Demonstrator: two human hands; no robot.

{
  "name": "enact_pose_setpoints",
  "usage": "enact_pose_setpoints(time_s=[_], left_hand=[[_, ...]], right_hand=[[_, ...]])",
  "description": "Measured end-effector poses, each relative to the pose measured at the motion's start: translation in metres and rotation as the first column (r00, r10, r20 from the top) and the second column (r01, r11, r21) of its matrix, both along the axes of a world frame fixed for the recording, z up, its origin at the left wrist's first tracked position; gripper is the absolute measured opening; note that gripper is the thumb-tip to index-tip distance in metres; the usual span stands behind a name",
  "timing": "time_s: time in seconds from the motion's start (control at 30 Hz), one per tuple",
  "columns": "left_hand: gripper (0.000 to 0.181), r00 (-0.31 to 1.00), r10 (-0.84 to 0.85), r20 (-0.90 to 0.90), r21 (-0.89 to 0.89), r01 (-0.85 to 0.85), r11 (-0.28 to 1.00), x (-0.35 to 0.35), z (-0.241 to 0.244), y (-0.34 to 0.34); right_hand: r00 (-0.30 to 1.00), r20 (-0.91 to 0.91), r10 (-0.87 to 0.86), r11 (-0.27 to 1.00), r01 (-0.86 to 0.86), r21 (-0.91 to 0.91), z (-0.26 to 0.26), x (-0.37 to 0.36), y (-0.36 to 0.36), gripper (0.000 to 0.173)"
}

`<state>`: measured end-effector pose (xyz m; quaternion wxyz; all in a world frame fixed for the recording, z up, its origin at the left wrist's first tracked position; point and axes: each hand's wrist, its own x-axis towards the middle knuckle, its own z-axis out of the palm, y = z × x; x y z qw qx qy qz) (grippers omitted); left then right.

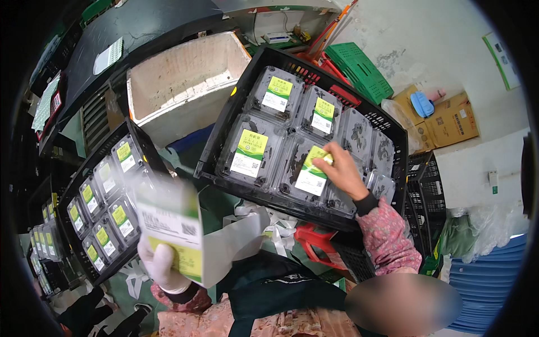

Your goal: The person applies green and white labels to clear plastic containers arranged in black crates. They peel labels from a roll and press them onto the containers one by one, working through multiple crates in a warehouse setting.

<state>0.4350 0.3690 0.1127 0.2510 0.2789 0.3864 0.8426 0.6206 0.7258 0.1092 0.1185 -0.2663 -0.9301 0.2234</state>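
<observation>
Before me a black plastic crate [204, 165] holds clear lidded plastic boxes with dark contents. My right hand [342, 167], bare, has its thumb and fingers on a green-and-white label [312, 170] lying on the lid of a front-row box; whether the label is stuck down I cannot tell. Three other boxes, among them the front left one [273, 147], bear such labels; those at the right show none. My left hand [162, 263], in a white glove, grips a strip of printed labels [170, 223], blurred at its top, whose pale backing trails to the right.
At the left, another black crate [94, 278] contains labelled boxes. Behind stand a dirty white foam box [145, 97] and a dark table [168, 21]. A green crate [358, 69], cardboard boxes [452, 122] and a red plastic stool [318, 248] are at the right. Backing strips [134, 280] litter the floor.
</observation>
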Motion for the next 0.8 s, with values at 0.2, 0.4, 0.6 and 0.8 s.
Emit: enact_pose_setpoints(time_s=[0.2, 0.4, 0.6, 0.8], left_hand=[[0.018, 0.938, -0.276, 0.208, -0.425, 0.341, 0.838, 0.063, 0.032, 0.062], [0.018, 0.925, -0.380, 0.003, -0.514, 0.327, 0.793, 0.103, 0.018, 0.087], [0.063, 0.814, -0.262, -0.519, -0.415, 0.029, 0.909, 0.132, 0.022, 0.115], [0.011, 0.864, -0.382, -0.329, -0.280, 0.297, 0.913, 0.157, 0.040, 0.131]], right_hand=[[0.981, 0.195, 0.017, 0.804, -0.129, 0.580, 0.003, -0.001, -0.025, 0.069], [0.942, -0.328, -0.073, 0.680, -0.194, -0.707, 0.112, 0.053, -0.069, 0.060], [0.971, -0.133, 0.201, 0.955, -0.164, 0.246, 0.137, 0.085, -0.110, 0.010], [0.917, -0.234, 0.322, 0.943, -0.288, 0.168, 0.126, 0.117, -0.113, 0.023]])
